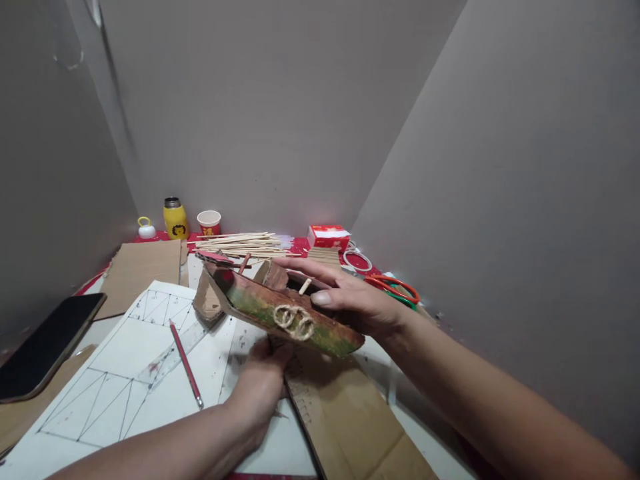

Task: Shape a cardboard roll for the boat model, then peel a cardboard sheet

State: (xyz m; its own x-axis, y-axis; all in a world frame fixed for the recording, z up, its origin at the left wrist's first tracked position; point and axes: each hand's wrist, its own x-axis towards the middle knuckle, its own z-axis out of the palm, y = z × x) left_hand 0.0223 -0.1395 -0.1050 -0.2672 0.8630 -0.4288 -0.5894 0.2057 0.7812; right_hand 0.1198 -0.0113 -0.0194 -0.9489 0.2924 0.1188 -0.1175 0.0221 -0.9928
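A cardboard boat model (280,308), painted green and red with two twine rings on its side, is held above the table. My left hand (260,387) supports it from beneath, fingers curled under the hull. My right hand (350,300) rests on its top edge, fingers stretched over the opening, with a short wooden stick (305,286) beside the fingers. A small cardboard piece (207,300) hangs at the model's left end.
A white sheet with drawn lines (125,373), a red pencil (186,363) and a clear ruler (175,350) lie at left. A phone (45,343), cardboard sheets (350,420), wooden sticks (240,244), orange scissors (395,288), a yellow bottle (175,219), cup (209,222) and red box (329,236) surround.
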